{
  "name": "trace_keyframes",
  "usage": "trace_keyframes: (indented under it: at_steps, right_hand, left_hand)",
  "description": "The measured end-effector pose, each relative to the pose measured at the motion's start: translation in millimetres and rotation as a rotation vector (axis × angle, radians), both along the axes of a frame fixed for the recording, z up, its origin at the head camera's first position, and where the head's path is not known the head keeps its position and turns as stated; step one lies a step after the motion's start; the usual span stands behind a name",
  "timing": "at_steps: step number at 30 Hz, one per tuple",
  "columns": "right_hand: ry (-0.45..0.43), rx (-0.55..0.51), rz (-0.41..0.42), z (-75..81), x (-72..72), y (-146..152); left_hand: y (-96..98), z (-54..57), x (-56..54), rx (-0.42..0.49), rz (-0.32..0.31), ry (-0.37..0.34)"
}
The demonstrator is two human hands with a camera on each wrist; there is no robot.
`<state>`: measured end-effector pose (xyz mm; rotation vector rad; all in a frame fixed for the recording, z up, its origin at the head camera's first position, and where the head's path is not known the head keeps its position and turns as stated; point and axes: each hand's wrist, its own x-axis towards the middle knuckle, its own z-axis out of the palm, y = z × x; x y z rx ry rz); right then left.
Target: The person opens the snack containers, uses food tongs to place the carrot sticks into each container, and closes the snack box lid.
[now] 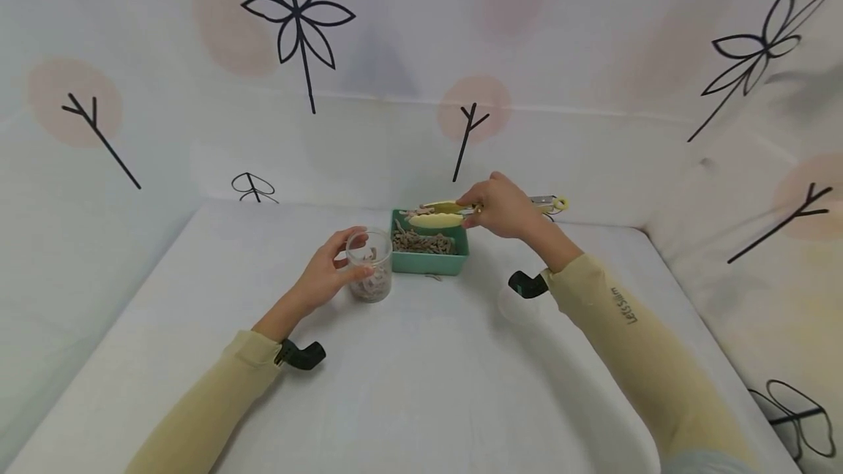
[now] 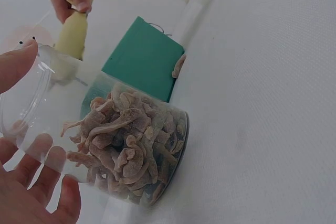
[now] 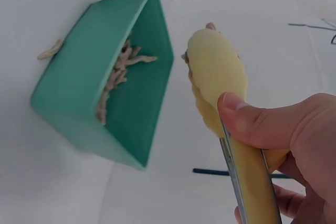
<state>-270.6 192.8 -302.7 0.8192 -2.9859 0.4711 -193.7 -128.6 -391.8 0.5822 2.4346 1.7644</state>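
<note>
Yellow tongs [image 1: 436, 221] pinched in our right hand [image 1: 498, 205] hang over the green tub [image 1: 431, 265] while our left hand [image 1: 324, 274] curls its fingers round the clear jar [image 1: 371, 285] just beside, probably so it won't wobble.

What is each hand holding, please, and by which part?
Left hand: the clear jar, by its upper wall. Right hand: the yellow tongs, by the arms just behind the heads.

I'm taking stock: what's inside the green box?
Brown strips lie in the green box, hiding what is beneath. In the head view, yellow tongs cover part of its interior.
</note>
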Motion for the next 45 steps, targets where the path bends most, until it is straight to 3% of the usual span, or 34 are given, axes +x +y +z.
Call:
trace_keyframes:
  at_steps: [9, 15, 21, 26, 35, 45]
  right_hand:
    - [0.008, -0.064, 0.062, 23.0, 18.7, -21.0]
    - [-0.009, -0.013, 0.138, 30.2, 24.2, -40.6]
    - [-0.013, 0.054, 0.211, 34.1, 26.2, -57.0]
    - [-0.024, 0.102, 0.202, 38.1, 25.7, -70.2]
    - [-0.048, 0.236, 0.18, 45.9, 24.9, -85.1]
    - [-0.043, 0.258, 0.192, 48.2, 23.6, -83.9]
  left_hand:
    - [-0.5, 0.9, 1.4, -0.003, 0.007, -0.012]
    - [-0.5, 1.3, 1.4, -0.005, 0.005, -0.014]
    - [-3.2, -21.8, -14.9, -0.008, 0.015, -0.032]
    - [-6.0, -31.3, -21.0, 0.009, 0.017, -0.034]
    - [-6.4, -29.7, -18.4, 0.028, 0.002, -0.017]
    - [-5.9, -28.7, -19.0, 0.015, 0.009, -0.017]
